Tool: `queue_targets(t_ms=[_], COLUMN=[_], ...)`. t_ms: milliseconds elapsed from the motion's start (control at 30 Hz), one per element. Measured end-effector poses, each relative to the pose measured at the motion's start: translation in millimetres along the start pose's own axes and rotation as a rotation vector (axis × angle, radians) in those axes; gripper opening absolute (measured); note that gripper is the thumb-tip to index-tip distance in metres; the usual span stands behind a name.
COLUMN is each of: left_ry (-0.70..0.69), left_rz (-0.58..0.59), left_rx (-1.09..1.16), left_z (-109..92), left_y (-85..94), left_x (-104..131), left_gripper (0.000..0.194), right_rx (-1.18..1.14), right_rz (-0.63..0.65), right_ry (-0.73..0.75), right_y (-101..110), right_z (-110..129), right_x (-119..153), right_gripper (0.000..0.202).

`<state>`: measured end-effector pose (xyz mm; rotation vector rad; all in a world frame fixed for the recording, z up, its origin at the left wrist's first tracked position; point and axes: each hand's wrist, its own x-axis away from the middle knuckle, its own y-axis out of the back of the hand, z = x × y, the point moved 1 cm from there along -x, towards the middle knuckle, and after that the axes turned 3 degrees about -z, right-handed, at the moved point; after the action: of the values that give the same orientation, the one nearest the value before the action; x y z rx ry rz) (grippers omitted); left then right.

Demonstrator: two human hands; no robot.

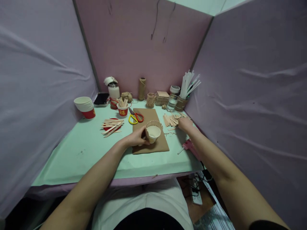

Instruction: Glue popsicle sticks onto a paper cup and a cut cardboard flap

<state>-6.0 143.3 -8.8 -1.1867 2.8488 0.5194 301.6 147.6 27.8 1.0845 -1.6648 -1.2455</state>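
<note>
My left hand (139, 137) is wrapped round the side of a paper cup (153, 133) with wooden sticks around part of its wall. The cup is over a brown cardboard sheet (158, 147), its open top towards me. Off to the right, my right hand (184, 123) reaches to a row of short wooden sticks (170, 120). Its fingers are curled down at the row's right end, and what they pinch, if anything, is hidden. Below that hand lies a pink glue gun (190, 147), partly covered by my forearm. Yellow-and-red scissors (136, 117) rest on the cardboard's far left edge.
Left are stacked paper cups (85, 107), a stick pile (112, 126) and a red cup of sticks (123, 110). Along the back stand a twine-wrapped mug (150, 100), square wooden pieces (162, 97), a glass of water (171, 103) and white glue sticks (188, 84). Fabric walls enclose three sides.
</note>
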Motion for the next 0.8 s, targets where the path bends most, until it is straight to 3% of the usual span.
queue_targets(t_ms=[233, 400, 500, 600, 700, 800], left_ry=[0.010, 0.000, -0.001, -0.010, -0.014, -0.133], left_rz=[-0.055, -0.063, -0.041, -0.019, -0.201, -0.585], left_rx=[-0.076, -0.142, -0.103, -0.037, -0.052, -0.173], left_z=[-10, -7, -6, -12, -25, -39], left_y=[-4.1, -5.2, -1.3, 8.6, 16.5, 7.2], left_x=[3, 4, 6, 16, 36, 58], left_gripper=[0.082, 0.080, 0.085, 0.093, 0.076, 0.032], right_rx=[-0.007, -0.072, -0.139, -0.233, -0.364, -0.784], right_rz=[-0.001, -0.046, -0.123, -0.232, -0.328, -0.501], right_ry=[-0.005, -0.019, 0.002, 0.054, 0.123, 0.192], right_y=[1, 13, 25, 30, 19, 2], right_z=[6, 6, 2, -8, -20, -28], right_x=[2, 10, 30, 67, 113, 157], right_gripper=[0.036, 0.034, 0.023, 0.026, 0.029, 0.028])
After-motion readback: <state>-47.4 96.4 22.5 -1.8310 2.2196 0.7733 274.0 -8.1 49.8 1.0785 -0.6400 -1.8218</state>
